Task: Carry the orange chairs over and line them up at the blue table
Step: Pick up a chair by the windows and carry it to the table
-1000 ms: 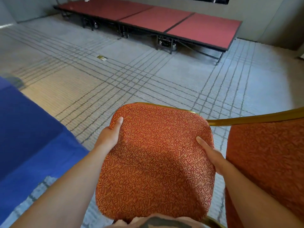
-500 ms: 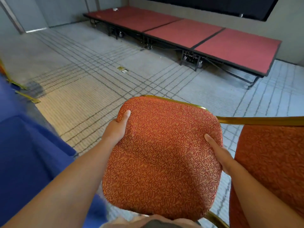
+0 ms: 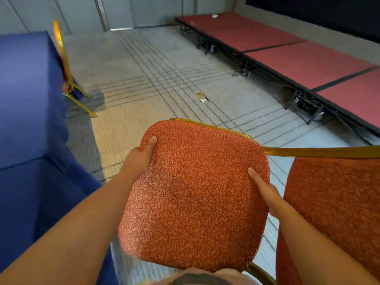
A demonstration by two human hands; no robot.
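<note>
Orange chair [image 3: 193, 198] being held up just beside the blue table [image 3: 26, 120], its patterned seat cushion facing the camera. The left hand [image 3: 139, 157] is grasping the cushion edge nearer the table, thumb lying on the fabric. The right hand [image 3: 265, 194] is gripping the edge farther from the table in the same way. A second orange chair [image 3: 61, 56] is standing against the table's far end. Red stage platforms [image 3: 308, 58] are lying well apart from the table, across the carpet [image 3: 164, 79].
</note>
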